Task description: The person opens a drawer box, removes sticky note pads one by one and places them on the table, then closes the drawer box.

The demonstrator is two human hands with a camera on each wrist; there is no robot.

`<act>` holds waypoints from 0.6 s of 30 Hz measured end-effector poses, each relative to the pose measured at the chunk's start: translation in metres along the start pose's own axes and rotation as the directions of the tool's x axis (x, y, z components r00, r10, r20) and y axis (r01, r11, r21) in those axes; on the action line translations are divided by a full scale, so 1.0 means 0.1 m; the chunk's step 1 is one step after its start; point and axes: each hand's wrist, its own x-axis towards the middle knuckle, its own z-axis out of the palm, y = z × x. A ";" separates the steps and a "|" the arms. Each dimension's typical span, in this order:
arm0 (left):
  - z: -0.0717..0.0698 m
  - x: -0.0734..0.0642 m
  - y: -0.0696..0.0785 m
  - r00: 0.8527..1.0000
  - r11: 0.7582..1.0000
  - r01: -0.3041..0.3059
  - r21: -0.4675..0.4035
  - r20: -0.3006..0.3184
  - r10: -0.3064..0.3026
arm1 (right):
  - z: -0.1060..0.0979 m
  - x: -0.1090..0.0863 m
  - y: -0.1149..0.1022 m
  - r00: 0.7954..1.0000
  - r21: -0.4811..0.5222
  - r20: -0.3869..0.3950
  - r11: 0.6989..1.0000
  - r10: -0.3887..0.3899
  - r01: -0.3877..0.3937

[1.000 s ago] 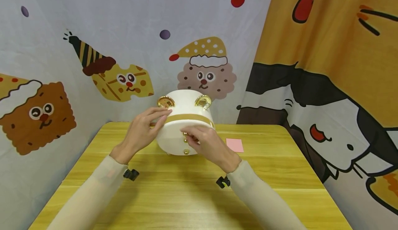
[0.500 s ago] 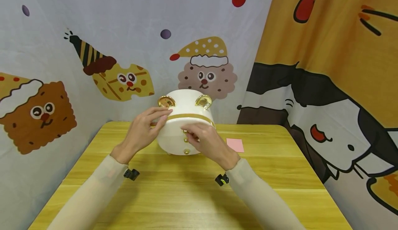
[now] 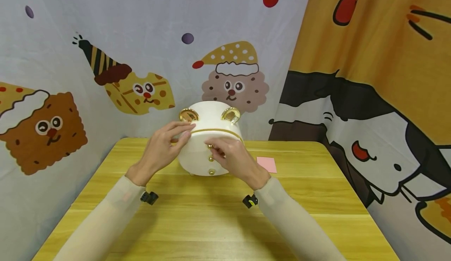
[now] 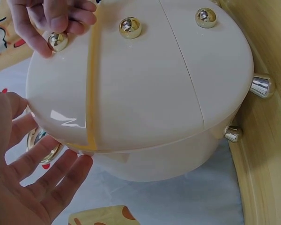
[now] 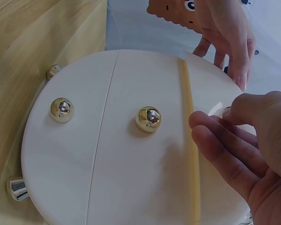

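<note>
A white rounded drawer box (image 3: 193,157) with gold ears stands mid-table. Three round gold knobs run down its front, with a gold band (image 4: 91,93) below the upper panel in the wrist views. My right hand (image 3: 234,157) pinches the top knob (image 4: 57,41) between thumb and fingers. The middle knob (image 5: 148,119) and bottom knob (image 5: 62,109) are untouched. My left hand (image 3: 162,145) rests its spread, fairly straight fingers against the box's upper left side, below the left gold ear (image 3: 188,115).
A pink paper square (image 3: 266,164) lies on the wooden table (image 3: 197,222), right of the box. Short gold feet (image 4: 262,86) support the box. A curtain (image 3: 141,37) with cartoon prints hangs behind the table.
The upper front panel has slid in towards the box with the right hand, and the gold strip along its top edge has narrowed. The left hand stays put.
</note>
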 end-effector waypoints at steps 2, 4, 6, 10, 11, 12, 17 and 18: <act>0.00 0.00 0.00 1.000 1.000 0.001 0.007 0.000 -0.001 | 0.00 0.00 0.01 1.000 0.006 0.003 1.000 0.006 -0.006; 0.00 0.00 0.00 1.000 1.000 -0.001 0.017 0.000 0.001 | 0.00 0.01 0.02 1.000 0.010 0.005 1.000 0.009 -0.009; 0.00 0.00 0.00 1.000 1.000 -0.004 0.029 0.000 0.004 | 0.00 0.00 0.03 1.000 0.007 0.001 1.000 0.008 -0.008; 0.01 0.00 0.00 1.000 0.999 -0.013 0.039 -0.007 0.013 | 0.02 0.00 0.05 1.000 0.004 -0.011 1.000 -0.002 0.002; 0.01 0.00 0.00 1.000 0.999 -0.014 0.040 -0.010 0.014 | 0.02 0.01 0.06 1.000 0.005 -0.012 1.000 -0.002 0.002; 0.01 0.00 0.00 1.000 0.999 -0.014 0.040 -0.012 0.015 | 0.02 0.01 0.06 1.000 0.008 -0.014 1.000 -0.004 0.004; 0.01 0.00 0.01 1.000 0.999 -0.019 0.044 -0.015 0.019 | 0.02 0.01 0.08 1.000 0.007 -0.013 1.000 -0.002 0.003; 0.01 0.00 0.01 1.000 0.999 -0.021 0.046 -0.015 0.022 | 0.02 0.01 0.08 1.000 0.005 -0.014 1.000 -0.002 0.002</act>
